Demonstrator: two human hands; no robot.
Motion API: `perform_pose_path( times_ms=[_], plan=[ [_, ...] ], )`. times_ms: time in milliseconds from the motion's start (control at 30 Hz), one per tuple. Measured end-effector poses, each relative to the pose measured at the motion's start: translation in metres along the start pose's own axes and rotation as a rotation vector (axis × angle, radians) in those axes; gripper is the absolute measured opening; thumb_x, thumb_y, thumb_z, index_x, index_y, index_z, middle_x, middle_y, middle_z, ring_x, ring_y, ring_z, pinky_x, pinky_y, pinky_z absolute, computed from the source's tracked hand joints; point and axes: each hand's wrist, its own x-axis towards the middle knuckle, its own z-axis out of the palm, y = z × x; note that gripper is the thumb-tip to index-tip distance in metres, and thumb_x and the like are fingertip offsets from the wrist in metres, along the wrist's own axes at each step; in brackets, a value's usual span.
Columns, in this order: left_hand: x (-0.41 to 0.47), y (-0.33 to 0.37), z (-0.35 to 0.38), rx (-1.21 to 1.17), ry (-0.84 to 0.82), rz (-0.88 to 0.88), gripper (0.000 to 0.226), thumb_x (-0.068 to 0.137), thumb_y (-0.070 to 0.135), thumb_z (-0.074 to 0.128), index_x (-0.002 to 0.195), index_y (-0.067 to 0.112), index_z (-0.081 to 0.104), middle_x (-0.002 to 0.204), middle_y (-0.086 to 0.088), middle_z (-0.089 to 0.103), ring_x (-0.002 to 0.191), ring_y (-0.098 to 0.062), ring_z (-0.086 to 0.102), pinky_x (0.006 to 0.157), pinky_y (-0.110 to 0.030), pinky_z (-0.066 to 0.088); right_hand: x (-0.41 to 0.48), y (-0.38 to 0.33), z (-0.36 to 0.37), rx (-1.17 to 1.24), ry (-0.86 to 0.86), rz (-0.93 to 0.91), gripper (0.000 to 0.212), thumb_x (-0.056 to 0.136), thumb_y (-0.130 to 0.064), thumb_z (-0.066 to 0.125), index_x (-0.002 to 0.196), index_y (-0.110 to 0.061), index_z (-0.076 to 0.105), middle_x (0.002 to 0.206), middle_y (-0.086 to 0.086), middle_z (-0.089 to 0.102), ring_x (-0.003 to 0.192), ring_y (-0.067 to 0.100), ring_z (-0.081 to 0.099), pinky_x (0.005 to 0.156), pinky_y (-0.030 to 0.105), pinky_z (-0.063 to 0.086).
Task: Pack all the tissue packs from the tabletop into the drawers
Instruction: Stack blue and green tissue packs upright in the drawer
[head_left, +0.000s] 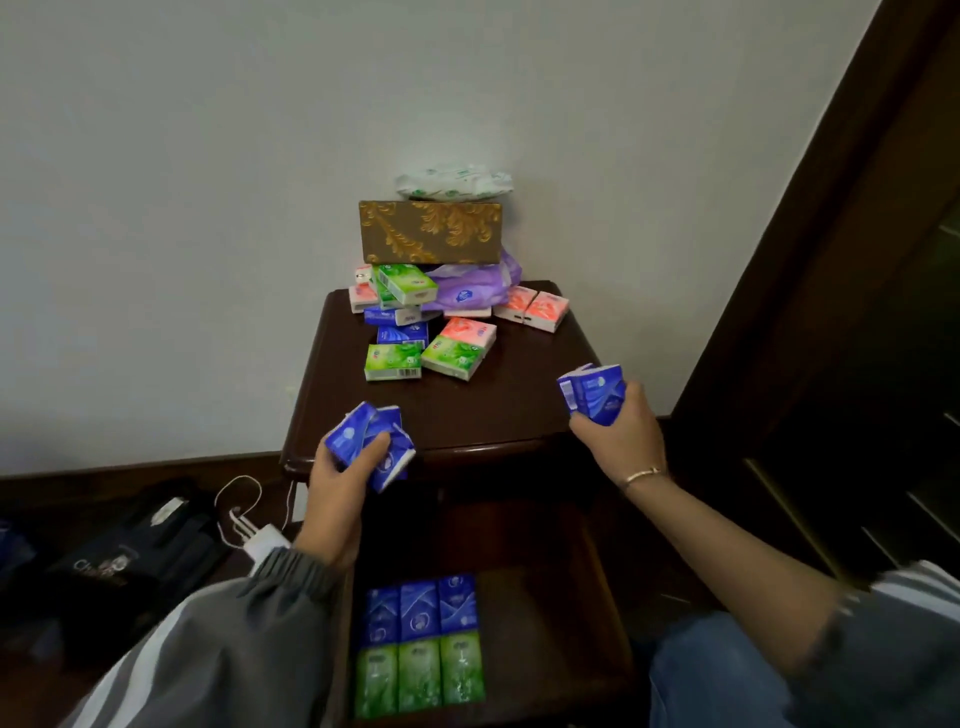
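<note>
Two handfuls of blue tissue packs are in the air above the open drawer (545, 649). The left hand (345, 470), over the far left corner of the drawer, grips about three blue packs (363, 441) with its fingers curled around them, and the packs lie crooked against each other. The right hand (618, 431), over the far right side of the drawer, holds two or three more blue packs (592, 392) in a closed grip. Inside the drawer, at its left side, a blue row (421, 608) and a green row (421, 675) of three packs each already lie neatly. Beyond the drawer, on the tabletop (467, 410) above it, green, pink and blue packs wait in a loose pile (415, 332). I think the risk is in the left hand. Its bundle looks loose, so one pack may slip and fall outside the drawer, or land on the rows and disturb them.
</note>
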Motion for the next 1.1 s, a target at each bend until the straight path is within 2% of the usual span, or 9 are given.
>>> perform_pose_path(
  times_ms=[100,167,233,333,467,567,800,1000,1100],
  plan=[
    [-0.04,-0.024,-0.017,-0.052,-0.076,-0.119,0.054,0.071,0.023,0.075,0.119,0.006,0.06,0.107,-0.016,0.071,0.088,-0.025,0.07,0.073,-0.033,0.059,-0.045,0.029,-0.022,0.126,-0.096,0.08,0.041,0.066,-0.025,0.077,0.098,-0.022,0.051,0.089,-0.007,0.062,0.079,0.013,0.06,0.07,0.029,0.043],
    [-0.055,-0.045,-0.026,-0.077,-0.081,-0.238,0.048,0.074,0.019,0.072,0.119,0.006,0.061,0.108,-0.019,0.07,0.089,-0.027,0.07,0.076,-0.036,0.058,-0.07,0.047,-0.027,0.207,-0.161,0.164,0.036,0.07,-0.018,0.075,0.1,-0.02,0.056,0.091,-0.006,0.064,0.081,0.011,0.061,0.071,0.028,0.044],
    [-0.065,-0.065,-0.034,-0.086,-0.053,-0.346,0.045,0.076,0.016,0.07,0.119,0.006,0.06,0.108,-0.019,0.07,0.09,-0.029,0.07,0.077,-0.04,0.058,-0.09,0.063,-0.023,0.263,-0.239,0.259,0.031,0.074,-0.013,0.073,0.1,-0.018,0.058,0.091,-0.003,0.065,0.079,0.009,0.061,0.064,0.022,0.044],
    [-0.072,-0.091,-0.043,-0.108,0.022,-0.418,0.039,0.082,0.01,0.065,0.12,0.003,0.059,0.1,-0.017,0.072,0.084,-0.027,0.072,0.064,-0.035,0.058,-0.112,0.084,-0.003,0.281,-0.337,0.36,0.024,0.075,-0.01,0.072,0.093,-0.02,0.059,0.089,0.0,0.066,0.075,0.008,0.06,0.057,0.016,0.044],
    [-0.073,-0.109,-0.06,-0.111,0.172,-0.457,0.042,0.084,0.008,0.063,0.124,0.0,0.056,0.099,-0.017,0.071,0.076,-0.025,0.072,0.056,-0.032,0.058,-0.123,0.104,0.036,0.147,-0.426,0.459,0.031,0.071,-0.016,0.074,0.098,-0.015,0.06,0.099,0.008,0.068,0.086,0.02,0.064,0.076,0.031,0.052],
    [-0.068,-0.111,-0.071,-0.077,0.234,-0.495,0.039,0.083,0.011,0.065,0.12,0.001,0.059,0.095,-0.018,0.071,0.065,-0.023,0.071,0.049,-0.031,0.055,-0.121,0.114,0.066,-0.065,-0.489,0.436,0.045,0.066,-0.029,0.075,0.104,-0.014,0.058,0.104,0.006,0.066,0.094,0.024,0.062,0.082,0.033,0.051],
    [-0.053,-0.106,-0.076,-0.09,0.209,-0.42,0.038,0.08,0.016,0.069,0.116,0.008,0.062,0.104,-0.018,0.071,0.09,-0.033,0.07,0.067,-0.039,0.058,-0.111,0.133,0.128,-0.329,-0.55,0.384,0.067,0.065,-0.037,0.078,0.119,-0.007,0.053,0.121,0.012,0.056,0.108,0.028,0.057,0.083,0.031,0.047],
    [-0.046,-0.098,-0.071,-0.107,0.16,-0.429,0.04,0.078,0.016,0.071,0.116,0.007,0.062,0.103,-0.017,0.072,0.09,-0.032,0.071,0.066,-0.038,0.057,-0.109,0.15,0.158,-0.428,-0.554,0.364,0.075,0.07,-0.038,0.075,0.129,-0.006,0.043,0.129,0.015,0.049,0.115,0.032,0.052,0.09,0.036,0.047],
    [-0.045,-0.095,-0.069,-0.086,0.164,-0.44,0.038,0.08,0.016,0.07,0.116,0.009,0.062,0.103,-0.017,0.072,0.089,-0.033,0.071,0.069,-0.041,0.057,-0.108,0.155,0.16,-0.563,-0.587,0.248,0.08,0.071,-0.042,0.073,0.133,-0.008,0.034,0.128,0.015,0.049,0.113,0.033,0.054,0.085,0.037,0.048]
  ],
)
